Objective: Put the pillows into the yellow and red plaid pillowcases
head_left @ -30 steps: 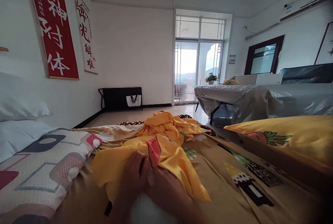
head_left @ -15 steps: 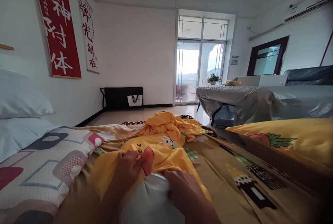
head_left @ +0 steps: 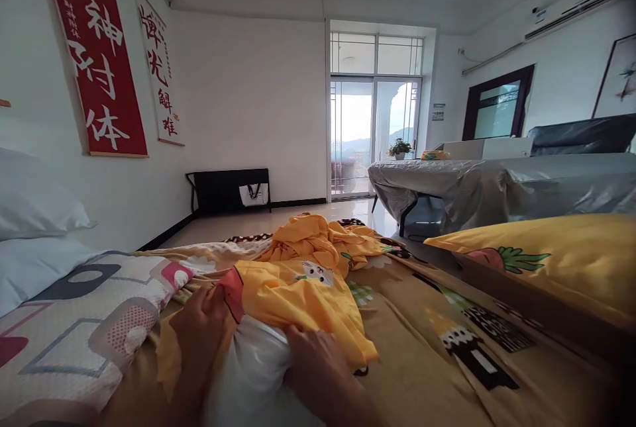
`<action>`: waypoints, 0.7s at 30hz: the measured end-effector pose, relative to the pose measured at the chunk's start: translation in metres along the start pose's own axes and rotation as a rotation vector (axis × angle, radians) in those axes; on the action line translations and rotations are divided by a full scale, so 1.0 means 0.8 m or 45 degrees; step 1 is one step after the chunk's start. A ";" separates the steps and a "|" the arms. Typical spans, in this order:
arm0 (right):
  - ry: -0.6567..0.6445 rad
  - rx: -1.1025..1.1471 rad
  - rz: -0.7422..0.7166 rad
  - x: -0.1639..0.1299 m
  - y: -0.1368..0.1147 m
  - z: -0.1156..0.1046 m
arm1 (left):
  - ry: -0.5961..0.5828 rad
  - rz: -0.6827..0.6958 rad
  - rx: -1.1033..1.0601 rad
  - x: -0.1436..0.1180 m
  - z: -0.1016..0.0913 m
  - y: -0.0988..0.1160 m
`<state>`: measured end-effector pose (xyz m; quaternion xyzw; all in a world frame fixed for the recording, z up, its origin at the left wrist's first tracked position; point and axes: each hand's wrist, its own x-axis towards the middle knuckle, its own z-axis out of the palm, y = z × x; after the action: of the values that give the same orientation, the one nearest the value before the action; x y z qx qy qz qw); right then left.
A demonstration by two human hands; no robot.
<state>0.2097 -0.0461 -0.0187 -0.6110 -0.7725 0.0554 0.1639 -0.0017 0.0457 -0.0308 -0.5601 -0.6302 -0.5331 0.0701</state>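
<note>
A white pillow (head_left: 251,374) lies on the bed right in front of me, its far end inside a yellow cartoon-print pillowcase (head_left: 298,294). My left hand (head_left: 196,328) grips the left edge of the pillowcase opening, beside a red carrot print. My right hand (head_left: 318,371) holds the right side of the opening, fingers pressed against the pillow. The rest of the pillowcase lies loosely bunched toward the foot of the bed.
A crumpled yellow sheet (head_left: 318,238) sits further down the tan blanket (head_left: 437,361). A patterned quilt (head_left: 84,314) and white pillows (head_left: 34,215) lie left. A yellow-covered pillow (head_left: 556,255) lies right; a grey-covered table (head_left: 497,182) stands beyond.
The pillowcase has been pulled further over the white pillow. My left hand has shifted left along the opening, and more of the white pillow shows between my hands.
</note>
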 end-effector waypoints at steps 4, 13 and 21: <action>0.168 -0.016 -0.064 0.006 -0.017 0.017 | 0.105 0.436 0.254 -0.008 -0.033 0.022; 0.183 0.282 -0.660 -0.007 0.001 0.013 | -0.621 1.275 0.093 -0.060 -0.079 0.077; 0.174 -0.092 -0.285 0.018 0.035 0.011 | -0.488 1.120 0.459 -0.079 -0.065 0.098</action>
<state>0.2297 -0.0246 -0.0326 -0.5288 -0.8243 -0.0328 0.1994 0.0557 -0.0489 -0.0059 -0.8390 -0.4184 -0.2237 0.2665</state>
